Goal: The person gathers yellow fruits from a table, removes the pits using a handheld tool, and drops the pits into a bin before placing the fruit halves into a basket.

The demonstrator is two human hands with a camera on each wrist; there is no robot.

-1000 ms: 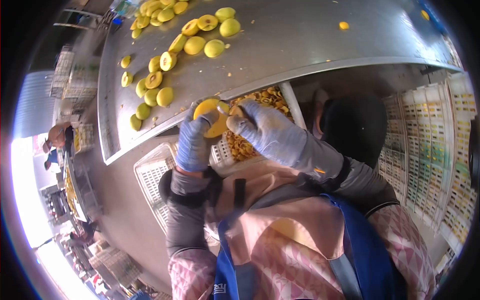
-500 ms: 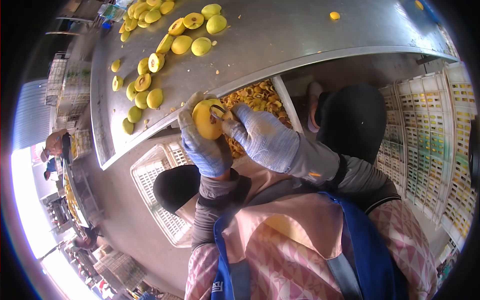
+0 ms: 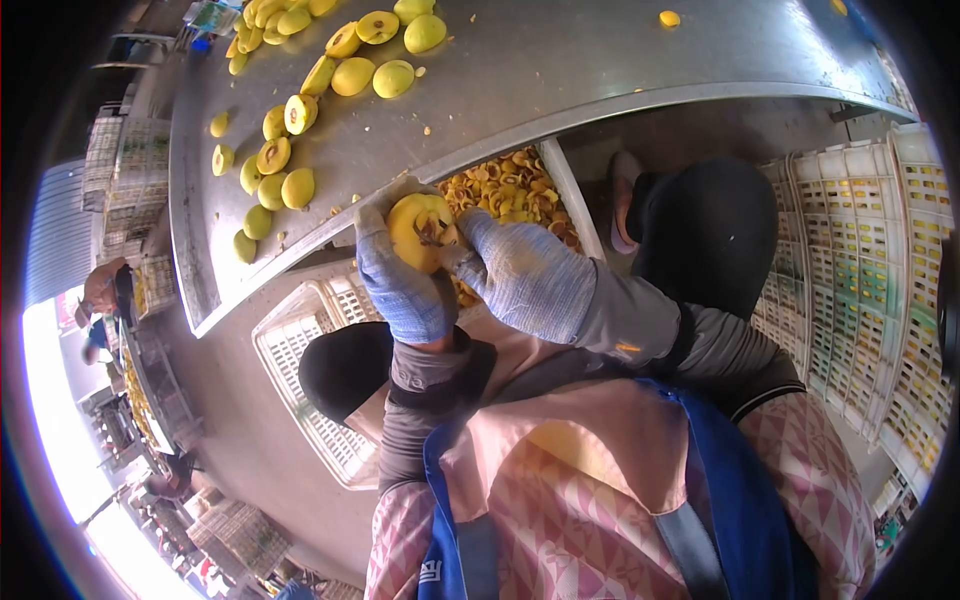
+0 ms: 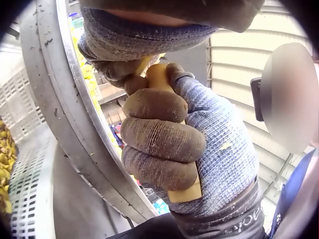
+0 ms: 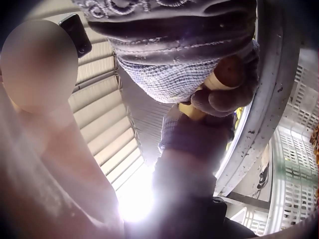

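My gloved left hand (image 3: pixel 402 285) holds a yellow halved fruit (image 3: pixel 405 230), its cut face turned towards my right hand (image 3: pixel 535 280). That right hand grips a tool, whose small metal tip (image 3: pixel 430 232) is at the brown middle of the cut face. In the left wrist view, the right hand's fingers (image 4: pixel 162 137) are curled round a pale wooden handle (image 4: pixel 186 194). The right wrist view shows the handle's end (image 5: pixel 230 72) above the left hand (image 5: pixel 194 133), with some yellow fruit (image 5: pixel 192 111) between the hands. The tip is hidden in both wrist views.
A metal table (image 3: pixel 560 70) bears several whole and halved fruits (image 3: pixel 299 188). Below its edge are many small brown-yellow pieces (image 3: pixel 515 190). A white crate (image 3: pixel 290 335) stands at the left, stacked crates (image 3: pixel 840 260) at the right. People work at the far left.
The left hand has turned the fruit's cut face into view. The tool tip has moved from the face's right side to its middle. The head view has shifted, moving the table fruits left.
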